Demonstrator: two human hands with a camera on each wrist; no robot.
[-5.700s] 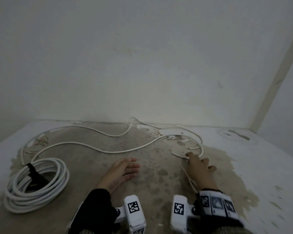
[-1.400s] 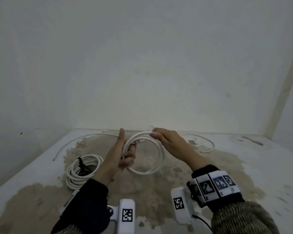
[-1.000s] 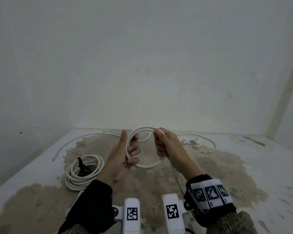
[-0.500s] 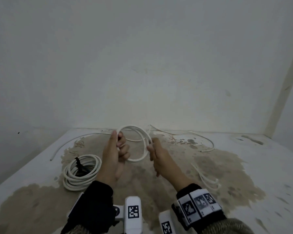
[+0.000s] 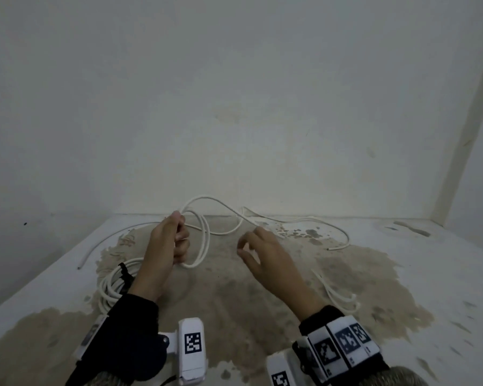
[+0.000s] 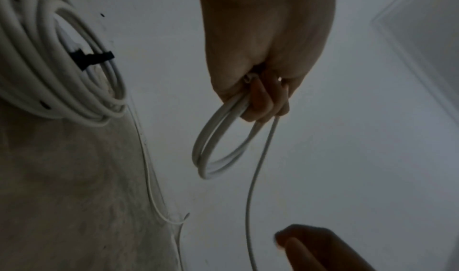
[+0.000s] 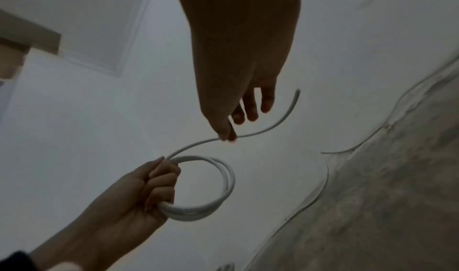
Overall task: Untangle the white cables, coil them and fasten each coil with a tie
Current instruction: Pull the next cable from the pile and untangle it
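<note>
My left hand point(image 5: 176, 240) is raised above the floor and grips a small coil of white cable point(image 5: 202, 246) in a fist; in the left wrist view the loops point(image 6: 218, 143) hang below the curled fingers point(image 6: 263, 102). One strand point(image 5: 223, 207) arcs from that fist to my right hand point(image 5: 253, 238). There thumb and forefinger pinch the strand point(image 7: 227, 138), and the other fingers are spread. The cable's free tail point(image 7: 285, 116) curves past the pinch.
A finished white coil point(image 5: 110, 285) bound with a black tie point(image 5: 123, 270) lies on the stained floor point(image 5: 234, 302) by my left forearm. A loose white cable point(image 5: 318, 221) trails along the wall's foot. Thin white strands point(image 5: 338, 296) lie at right.
Since half a second ago my hands have drawn a little apart. The right hand went from a fist by the coil to a thumb-and-finger pinch on the strand.
</note>
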